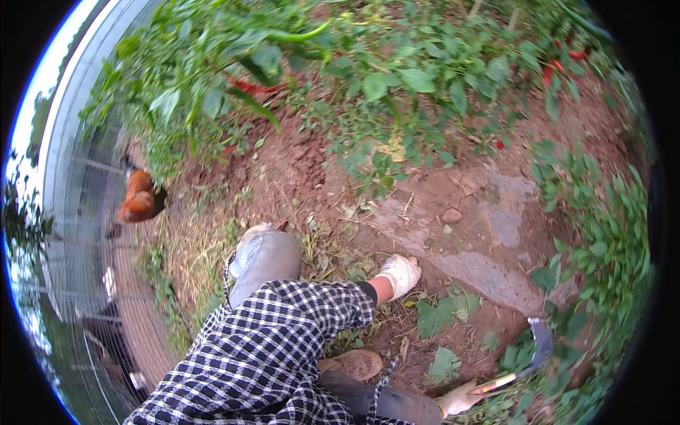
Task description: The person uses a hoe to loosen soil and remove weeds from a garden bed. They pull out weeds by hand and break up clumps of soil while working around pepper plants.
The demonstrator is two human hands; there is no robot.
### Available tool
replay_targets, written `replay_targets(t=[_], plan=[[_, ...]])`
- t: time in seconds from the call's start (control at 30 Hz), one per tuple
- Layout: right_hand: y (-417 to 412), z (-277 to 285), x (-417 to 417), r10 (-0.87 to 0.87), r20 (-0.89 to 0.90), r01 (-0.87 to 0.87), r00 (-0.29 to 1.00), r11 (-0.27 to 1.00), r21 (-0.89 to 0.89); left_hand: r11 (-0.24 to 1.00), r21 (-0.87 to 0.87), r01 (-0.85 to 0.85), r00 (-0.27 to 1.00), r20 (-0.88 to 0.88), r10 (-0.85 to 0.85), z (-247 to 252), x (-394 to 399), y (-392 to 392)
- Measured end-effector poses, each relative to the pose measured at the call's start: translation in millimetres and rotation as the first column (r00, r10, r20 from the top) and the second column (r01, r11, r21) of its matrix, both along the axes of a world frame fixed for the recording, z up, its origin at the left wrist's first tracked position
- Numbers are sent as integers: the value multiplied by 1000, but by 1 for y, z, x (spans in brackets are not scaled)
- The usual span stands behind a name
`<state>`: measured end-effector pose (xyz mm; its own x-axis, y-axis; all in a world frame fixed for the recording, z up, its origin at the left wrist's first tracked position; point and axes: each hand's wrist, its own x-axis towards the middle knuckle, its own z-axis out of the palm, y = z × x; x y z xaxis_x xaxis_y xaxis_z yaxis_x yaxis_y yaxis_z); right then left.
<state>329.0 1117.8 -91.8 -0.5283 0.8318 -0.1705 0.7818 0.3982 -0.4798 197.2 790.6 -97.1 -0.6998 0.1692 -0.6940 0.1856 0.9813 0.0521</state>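
My left hand [402,276], in a white knitted glove, is low over the soil and pulled weeds in the middle of the view. Its fingers are curled; whether they hold anything does not show. My right hand [460,399], gloved too, grips the handle of a sickle [541,345] at the lower right. The curved metal blade points up the picture, over broad green leaves. A broad-leaved weed [435,317] grows between the two hands.
Chili pepper plants [414,79] with green and red peppers line the top; more leafy plants [600,255] stand right. Flat rock [486,273] shows through the soil. A brown chicken [139,196] is at the left, near wire mesh fencing [79,212].
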Motion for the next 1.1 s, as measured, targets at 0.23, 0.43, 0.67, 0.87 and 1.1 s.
replay_targets(t=[0.23,0.43,0.67,0.87,1.1], plan=[[-1,-17,-17,38,263,-89,964,979,185,995,33,-91,995,-32,92,-6,-4,8],[9,-31,-25,119,275,-171,954,970,174,998,10,-58,997,-56,59,-10,-6,11],[15,-40,-23,160,322,-225,933,959,175,998,-18,-63,997,-44,62,-15,-9,14],[19,-42,-26,152,346,-230,926,953,197,998,-22,-63,998,-6,62,-17,-8,19],[24,-51,-17,176,352,-262,919,941,214,998,36,-54,998,-6,55,-17,-8,15]])
